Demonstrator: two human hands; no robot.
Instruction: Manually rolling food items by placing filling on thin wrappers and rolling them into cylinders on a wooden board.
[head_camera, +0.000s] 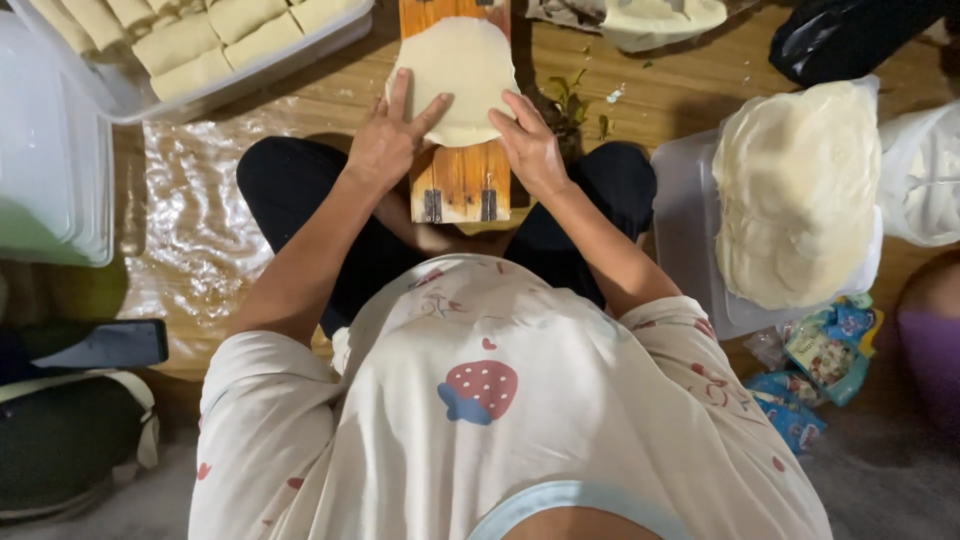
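left hand: left hand (385, 140) lies flat, fingers spread, on the near-left edge of the wrapper; grips nothing, just presses; likely pinning the sheet so it stays put on the board
right hand: right hand (530, 148) flat too, fingers stretched toward 11 o'clock onto the near-right edge of the sheet; open, nothing clasped; mirrors the other hand, so the sheet is held at both sides
wrapper: thin pale dough wrapper (455, 75) spread on the board, at 12 o'clock from the person; near edge under both hands, far part bare
board: narrow wooden board (460, 180) runs from the lap away toward 12 o'clock; metal fittings at the near end; seems propped across the crossed legs for a close work surface
tray: clear plastic tray (300, 50) at 11 o'clock; holds finished pale rolls (200, 45) packed side by side in rows
wrapper stack: stack of round wrappers (795, 190) at 2 o'clock on a white lid-like container (685, 230); within the right hand's reach, apart from the board
empty tubs: stacked clear tubs (50, 160) at 9 o'clock; contents cannot be told
floor extras: crinkled plastic sheet (200, 220) at 10 o'clock; small colourful packets (825, 360) at 4 o'clock; dark phone (105, 345) at 8 o'clock
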